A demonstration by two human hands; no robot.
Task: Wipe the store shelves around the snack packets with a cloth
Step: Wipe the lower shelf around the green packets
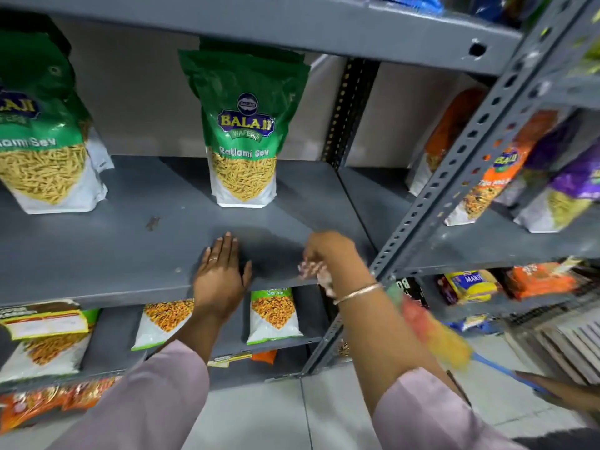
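A grey metal shelf (136,251) runs across the middle of the view. Two green Ratlami Sev packets stand on it, one at the centre (243,131) and one at the left (42,141). My left hand (220,274) lies flat and open on the shelf's front edge, fingers pointing inward. My right hand (328,254), blurred, is closed on a small pale cloth (319,274) at the front edge, a little right of the left hand. A darker patch shows on the shelf between the hands and the centre packet.
A slotted grey upright (454,177) slants down right of my right hand. Orange and purple packets (506,177) stand on the neighbouring shelf. More snack packets (274,315) lie on the shelf below. Another person's hand (565,394) holds a multicoloured duster (435,332) at lower right.
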